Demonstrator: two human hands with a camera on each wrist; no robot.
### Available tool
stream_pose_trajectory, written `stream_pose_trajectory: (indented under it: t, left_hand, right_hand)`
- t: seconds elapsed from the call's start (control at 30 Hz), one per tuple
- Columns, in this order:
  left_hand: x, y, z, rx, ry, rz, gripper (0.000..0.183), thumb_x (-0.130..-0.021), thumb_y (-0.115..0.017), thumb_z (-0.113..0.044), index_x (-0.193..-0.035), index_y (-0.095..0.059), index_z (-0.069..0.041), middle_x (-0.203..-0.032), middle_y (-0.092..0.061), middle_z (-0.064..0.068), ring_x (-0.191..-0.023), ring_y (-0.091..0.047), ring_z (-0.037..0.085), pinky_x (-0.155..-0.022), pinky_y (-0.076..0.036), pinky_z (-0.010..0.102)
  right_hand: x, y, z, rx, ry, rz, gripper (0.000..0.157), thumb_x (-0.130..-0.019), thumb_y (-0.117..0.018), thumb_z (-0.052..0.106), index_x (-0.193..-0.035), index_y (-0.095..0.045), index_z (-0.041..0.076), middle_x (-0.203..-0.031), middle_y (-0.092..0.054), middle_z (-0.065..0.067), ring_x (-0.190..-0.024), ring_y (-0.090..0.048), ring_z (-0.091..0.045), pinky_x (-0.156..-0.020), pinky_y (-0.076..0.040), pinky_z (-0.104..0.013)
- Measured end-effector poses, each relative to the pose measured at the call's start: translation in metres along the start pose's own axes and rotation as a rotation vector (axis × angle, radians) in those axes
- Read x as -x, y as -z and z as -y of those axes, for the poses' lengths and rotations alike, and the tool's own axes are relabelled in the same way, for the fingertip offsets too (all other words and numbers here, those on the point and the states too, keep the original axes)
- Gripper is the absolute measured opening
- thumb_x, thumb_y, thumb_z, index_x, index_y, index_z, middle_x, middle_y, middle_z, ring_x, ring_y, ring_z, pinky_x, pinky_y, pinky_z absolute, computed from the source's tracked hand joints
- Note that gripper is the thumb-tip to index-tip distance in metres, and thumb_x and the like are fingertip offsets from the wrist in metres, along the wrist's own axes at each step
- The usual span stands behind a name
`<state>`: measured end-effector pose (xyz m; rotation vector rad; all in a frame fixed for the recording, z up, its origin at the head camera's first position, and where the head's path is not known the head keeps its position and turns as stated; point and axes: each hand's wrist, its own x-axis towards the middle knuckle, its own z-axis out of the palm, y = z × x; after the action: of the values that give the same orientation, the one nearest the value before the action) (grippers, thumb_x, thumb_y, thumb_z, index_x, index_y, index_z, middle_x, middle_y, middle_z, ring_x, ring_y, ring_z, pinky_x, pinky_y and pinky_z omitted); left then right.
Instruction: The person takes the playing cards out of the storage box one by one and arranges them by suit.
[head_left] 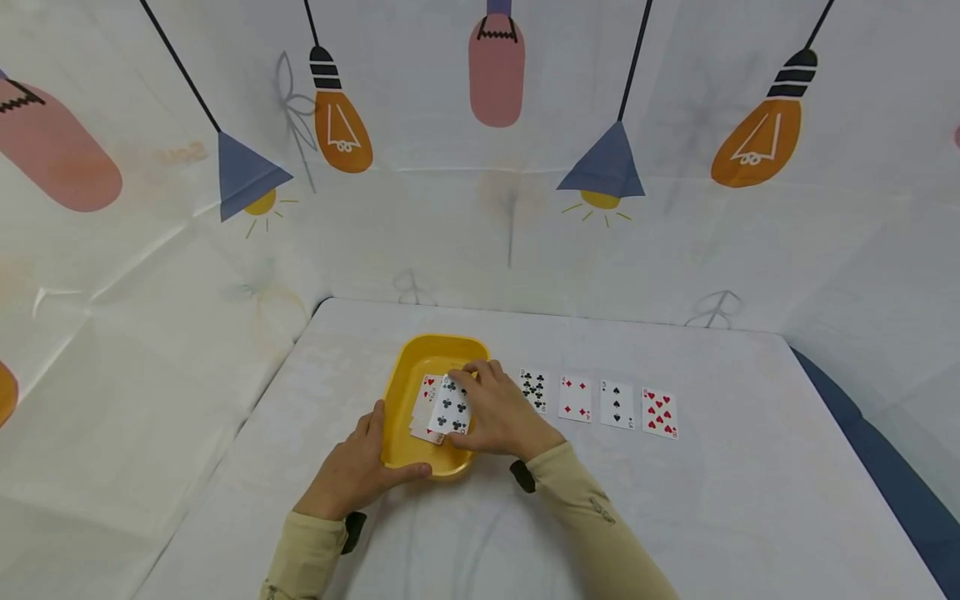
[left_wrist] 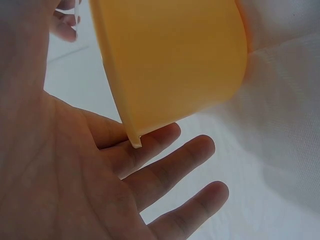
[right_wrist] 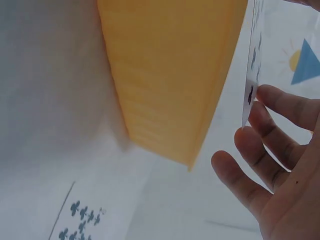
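Over the yellow tray [head_left: 408, 454], my right hand [head_left: 504, 414] holds a clubs playing card [head_left: 452, 408] by its edges, face up. In the right wrist view that card [right_wrist: 251, 75] shows nearly edge-on, with fingertips at its edge and the thumb mostly hidden. Beneath it, other playing cards [head_left: 428, 388] with red marks lie in the tray, partly covered. My left hand [head_left: 352, 467] is at the tray's near left corner, thumb along the near side. Its fingers stretch out fairly straight against the tray's rim [left_wrist: 131, 135] in the left wrist view.
To the right of the tray, a row of face-up cards lies on the white tabletop [head_left: 720, 517]: clubs [head_left: 534, 392], diamonds [head_left: 575, 398], spades [head_left: 617, 405] and hearts [head_left: 660, 413]. A white sheet [head_left: 450, 225] printed with lamps and bulbs hangs behind the table.
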<state>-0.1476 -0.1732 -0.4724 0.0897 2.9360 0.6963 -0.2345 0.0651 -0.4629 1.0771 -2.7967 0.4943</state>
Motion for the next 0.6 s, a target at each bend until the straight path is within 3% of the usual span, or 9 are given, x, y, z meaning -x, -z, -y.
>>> stream_pose_trajectory:
  t: [0.37, 0.6]
  left_hand:
    - [0.001, 0.000, 0.000, -0.002, 0.008, -0.001, 0.136, -0.073, -0.071, -0.079, -0.158, -0.012, 0.009, -0.151, -0.038, 0.032, -0.115, -0.059, 0.047, -0.099, -0.048, 0.057]
    - [0.000, 0.000, 0.000, 0.006, 0.011, -0.004, 0.136, -0.072, -0.072, -0.078, -0.158, -0.012, 0.008, -0.151, -0.038, 0.033, -0.114, -0.060, 0.047, -0.098, -0.049, 0.057]
  right_hand:
    - [0.018, 0.010, -0.012, 0.034, -0.014, -0.015, 0.084, -0.077, -0.077, 0.056, -0.146, -0.052, 0.015, -0.134, -0.049, -0.007, -0.118, -0.043, -0.022, -0.102, -0.045, -0.035]
    - [0.028, 0.011, -0.021, -0.002, -0.016, -0.005, 0.084, -0.077, -0.079, 0.053, -0.146, -0.052, 0.015, -0.134, -0.049, -0.006, -0.117, -0.043, -0.021, -0.101, -0.045, -0.035]
